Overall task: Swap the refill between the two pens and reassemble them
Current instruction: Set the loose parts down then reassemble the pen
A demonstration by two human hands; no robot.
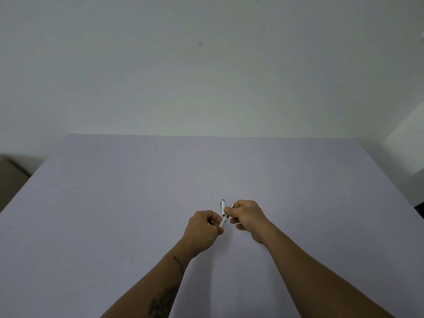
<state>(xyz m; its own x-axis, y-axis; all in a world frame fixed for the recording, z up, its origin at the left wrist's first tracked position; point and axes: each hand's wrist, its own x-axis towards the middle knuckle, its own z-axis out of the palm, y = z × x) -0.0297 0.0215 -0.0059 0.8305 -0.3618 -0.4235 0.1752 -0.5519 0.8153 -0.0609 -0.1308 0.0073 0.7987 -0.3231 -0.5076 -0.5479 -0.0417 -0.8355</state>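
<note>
A white pen (223, 213) with a grey tip and a dark band is held upright and slightly tilted between both hands, above the middle of the table. My left hand (203, 228) pinches its lower end. My right hand (246, 216) grips its upper half at the band. A thin brownish tip (232, 205) of a second item pokes out above my right hand's fingers; what it is cannot be told. The rest of that item is hidden in the fist.
The pale lilac table (137, 203) fills the lower view, with its far edge against a white wall (206, 65). A brown box (11, 177) sits off the table's left edge. A white ledge (406, 145) stands at the right.
</note>
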